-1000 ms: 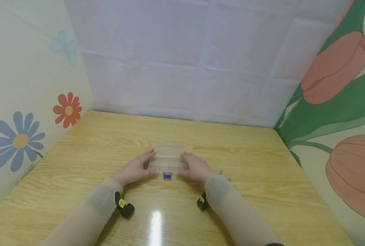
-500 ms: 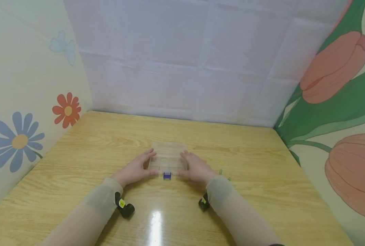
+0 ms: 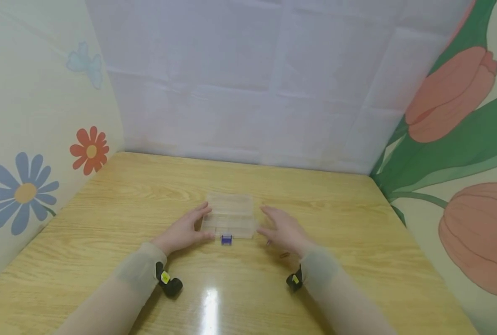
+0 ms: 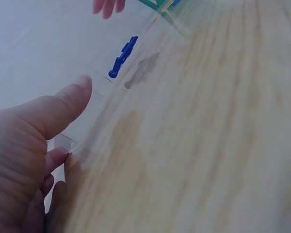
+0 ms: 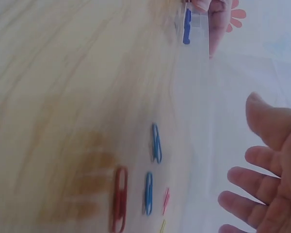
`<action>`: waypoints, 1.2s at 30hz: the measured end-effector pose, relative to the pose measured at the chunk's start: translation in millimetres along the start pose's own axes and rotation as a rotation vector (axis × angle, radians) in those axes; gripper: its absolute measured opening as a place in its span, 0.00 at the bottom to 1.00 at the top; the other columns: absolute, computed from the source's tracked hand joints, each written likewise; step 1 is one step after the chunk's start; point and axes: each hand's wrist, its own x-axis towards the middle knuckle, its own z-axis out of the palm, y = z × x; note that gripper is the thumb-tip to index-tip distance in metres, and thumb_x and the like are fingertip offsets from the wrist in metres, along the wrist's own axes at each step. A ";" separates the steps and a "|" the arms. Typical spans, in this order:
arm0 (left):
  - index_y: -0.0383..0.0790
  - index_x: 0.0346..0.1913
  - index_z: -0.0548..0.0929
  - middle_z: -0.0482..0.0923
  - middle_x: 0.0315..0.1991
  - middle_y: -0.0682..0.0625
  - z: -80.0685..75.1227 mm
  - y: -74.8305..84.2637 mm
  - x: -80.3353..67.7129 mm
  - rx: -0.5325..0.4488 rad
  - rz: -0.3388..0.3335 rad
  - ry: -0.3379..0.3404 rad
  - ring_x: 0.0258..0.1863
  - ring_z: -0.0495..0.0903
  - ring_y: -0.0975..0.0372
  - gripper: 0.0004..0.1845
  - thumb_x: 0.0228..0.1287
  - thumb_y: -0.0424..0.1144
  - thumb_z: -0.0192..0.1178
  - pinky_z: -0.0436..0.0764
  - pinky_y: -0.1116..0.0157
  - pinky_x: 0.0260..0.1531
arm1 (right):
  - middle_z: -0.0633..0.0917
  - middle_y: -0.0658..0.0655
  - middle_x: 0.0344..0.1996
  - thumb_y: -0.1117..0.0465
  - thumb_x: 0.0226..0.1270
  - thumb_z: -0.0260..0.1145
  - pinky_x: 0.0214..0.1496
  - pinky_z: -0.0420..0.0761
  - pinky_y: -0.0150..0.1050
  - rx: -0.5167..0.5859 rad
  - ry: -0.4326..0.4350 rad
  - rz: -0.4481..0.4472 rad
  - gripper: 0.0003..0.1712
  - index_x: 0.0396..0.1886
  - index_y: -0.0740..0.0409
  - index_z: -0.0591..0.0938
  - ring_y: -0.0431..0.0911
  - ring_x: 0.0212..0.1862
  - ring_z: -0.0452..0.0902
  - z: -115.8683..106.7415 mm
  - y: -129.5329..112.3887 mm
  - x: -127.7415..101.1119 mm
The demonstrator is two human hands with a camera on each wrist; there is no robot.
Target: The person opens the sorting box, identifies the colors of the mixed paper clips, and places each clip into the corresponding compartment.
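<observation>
A clear plastic compartment box (image 3: 233, 226) with a blue latch (image 3: 226, 240) at its front lies on the table, a clear lid-like panel behind its compartments. My left hand (image 3: 183, 231) holds the box by its left side, thumb at the front left corner and fingertips farther back. In the left wrist view the left thumb (image 4: 63, 109) lies over the box edge. Off the box's right side, my right hand (image 3: 288, 231) hangs with spread, relaxed fingers and holds nothing. Below it, the right wrist view shows a red paper clip (image 5: 119, 199) and blue paper clips (image 5: 156, 143).
A pink paper clip (image 5: 166, 200) and a yellow paper clip (image 5: 162, 226) lie beside the blue ones. The wood-grain table (image 3: 156, 186) meets a white sheet (image 3: 248, 93) at the back. Flower-patterned panels flank it on both sides.
My right hand has let go of the box's right side and moved right, over the paper clips. The left hand stays at the box, which has hardly moved.
</observation>
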 end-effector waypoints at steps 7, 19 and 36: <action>0.43 0.74 0.59 0.45 0.77 0.47 0.2 -0.2 -0.9 0.007 -0.003 0.001 0.73 0.48 0.44 0.50 0.54 0.63 0.65 0.51 0.42 0.68 | 0.75 0.61 0.61 0.53 0.66 0.66 0.67 0.66 0.54 -0.018 0.028 -0.006 0.29 0.64 0.59 0.74 0.56 0.63 0.69 -5.0 11.0 -14.0; 0.42 0.74 0.60 0.46 0.77 0.47 0.5 1.3 -0.4 -0.008 -0.012 -0.002 0.73 0.48 0.44 0.48 0.55 0.61 0.66 0.51 0.42 0.68 | 0.81 0.45 0.31 0.59 0.51 0.76 0.47 0.76 0.45 0.006 -0.049 -0.012 0.08 0.31 0.51 0.85 0.42 0.38 0.74 -10.3 38.6 -35.2; 0.43 0.74 0.59 0.45 0.77 0.47 -0.5 -0.6 0.0 -0.007 -0.009 -0.007 0.73 0.47 0.44 0.48 0.55 0.61 0.66 0.50 0.41 0.68 | 0.82 0.43 0.34 0.60 0.51 0.76 0.50 0.75 0.46 0.116 -0.011 -0.015 0.12 0.37 0.50 0.87 0.43 0.41 0.74 6.9 57.4 -50.4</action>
